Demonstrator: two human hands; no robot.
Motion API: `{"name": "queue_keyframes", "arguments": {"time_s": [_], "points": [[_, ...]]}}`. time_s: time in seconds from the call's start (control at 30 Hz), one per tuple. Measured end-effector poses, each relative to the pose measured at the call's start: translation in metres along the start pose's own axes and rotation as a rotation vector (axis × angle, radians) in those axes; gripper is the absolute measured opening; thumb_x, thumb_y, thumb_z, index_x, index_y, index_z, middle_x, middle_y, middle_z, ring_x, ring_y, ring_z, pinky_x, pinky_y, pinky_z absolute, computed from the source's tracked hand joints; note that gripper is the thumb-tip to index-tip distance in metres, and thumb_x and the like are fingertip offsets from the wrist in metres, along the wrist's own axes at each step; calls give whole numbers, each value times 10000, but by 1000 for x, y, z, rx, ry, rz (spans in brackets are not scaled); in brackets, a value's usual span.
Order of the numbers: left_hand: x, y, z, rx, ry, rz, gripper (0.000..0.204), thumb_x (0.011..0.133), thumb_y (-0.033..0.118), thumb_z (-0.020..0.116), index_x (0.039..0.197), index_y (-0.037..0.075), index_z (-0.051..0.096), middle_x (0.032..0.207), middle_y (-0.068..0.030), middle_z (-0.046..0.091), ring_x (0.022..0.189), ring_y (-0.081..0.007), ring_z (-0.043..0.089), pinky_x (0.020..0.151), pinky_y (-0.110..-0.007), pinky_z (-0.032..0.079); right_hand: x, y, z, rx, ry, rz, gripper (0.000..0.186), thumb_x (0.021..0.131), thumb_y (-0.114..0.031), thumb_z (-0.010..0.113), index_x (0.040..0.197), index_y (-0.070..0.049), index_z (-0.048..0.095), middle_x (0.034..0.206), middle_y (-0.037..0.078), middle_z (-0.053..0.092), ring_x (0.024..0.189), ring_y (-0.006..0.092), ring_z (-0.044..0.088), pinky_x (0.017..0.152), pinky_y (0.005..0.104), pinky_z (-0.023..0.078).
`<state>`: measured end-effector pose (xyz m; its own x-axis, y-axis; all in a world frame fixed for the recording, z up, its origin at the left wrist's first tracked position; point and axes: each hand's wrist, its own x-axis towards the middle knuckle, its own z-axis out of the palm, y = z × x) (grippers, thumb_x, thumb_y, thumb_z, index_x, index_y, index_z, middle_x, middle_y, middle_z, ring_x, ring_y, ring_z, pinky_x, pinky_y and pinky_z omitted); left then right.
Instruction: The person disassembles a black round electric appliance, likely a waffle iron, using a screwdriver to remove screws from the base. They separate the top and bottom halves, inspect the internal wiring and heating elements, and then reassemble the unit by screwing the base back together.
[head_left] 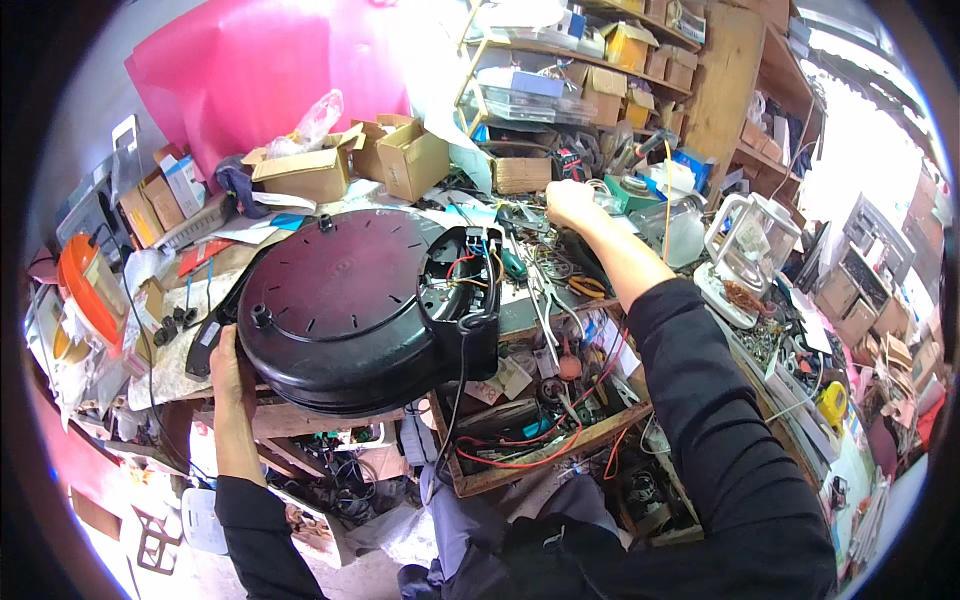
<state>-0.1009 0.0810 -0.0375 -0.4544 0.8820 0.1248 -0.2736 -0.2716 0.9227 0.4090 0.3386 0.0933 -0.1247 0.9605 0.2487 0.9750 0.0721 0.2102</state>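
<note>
A round black electric pan (335, 365) with a maroon underside lies upside down on the cluttered workbench. The open housing (462, 270) on its right side shows red, blue and yellow wires, and a black cord (456, 405) hangs down from there. My left hand (232, 372) grips the pan's left edge, its fingers partly hidden. Stretched far out over the tools at the back, my right hand (573, 205) is closed; whatever it may hold is hidden. Near the housing lie a green-handled tool (512, 263) and orange-handled pliers (587, 287).
An open wooden drawer (545, 472) full of tools and wires juts out below the bench. Cardboard boxes (415, 160) stand at the back. A glass jug (757, 240) is at the right, and loaded shelves (590, 50) rise behind.
</note>
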Motion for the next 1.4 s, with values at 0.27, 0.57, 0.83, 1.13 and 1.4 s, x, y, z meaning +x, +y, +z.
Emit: {"name": "queue_keyframes", "arguments": {"time_s": [0.27,0.57,0.83,1.13,1.4], "points": [[4,1,8,28,12,-42,398,997,398,521,1116,40,648,1110,-66,670,1012,-183,610,922,-354,464,12,17,-7,-9,-237,-62,239,792,-153,571,862,4,738,817,175,726,755,326,718,639,434,552],[13,-10,-1,0,-7,-7,406,999,407,523,1134,43,642,1126,-77,669,1019,-196,621,921,-360,475,44,59,-7,785,-891,171,137,988,-244,580,1066,-135,612,588,-49,399,480,108,435,448,271,393],[0,2,3,2,0,-7,421,994,418,521,1145,45,642,1104,-63,676,979,-193,632,887,-354,485,9,56,-12,1050,-934,389,113,940,-134,587,1032,-192,559,698,20,575,632,145,519,611,347,420],[11,-7,0,-34,-30,-12,397,1009,390,514,1147,40,640,1118,-69,672,1007,-189,624,898,-352,482,10,59,-23,747,-622,46,133,684,148,607,747,38,565,645,143,612,478,193,564,431,350,493],[-2,3,7,-19,1,-29,429,1000,431,509,1154,51,638,1123,-67,670,1016,-193,616,909,-370,473,-5,48,-18,207,-339,-154,338,691,-79,745,1018,-18,679,689,110,648,537,184,637,508,341,524]]}}
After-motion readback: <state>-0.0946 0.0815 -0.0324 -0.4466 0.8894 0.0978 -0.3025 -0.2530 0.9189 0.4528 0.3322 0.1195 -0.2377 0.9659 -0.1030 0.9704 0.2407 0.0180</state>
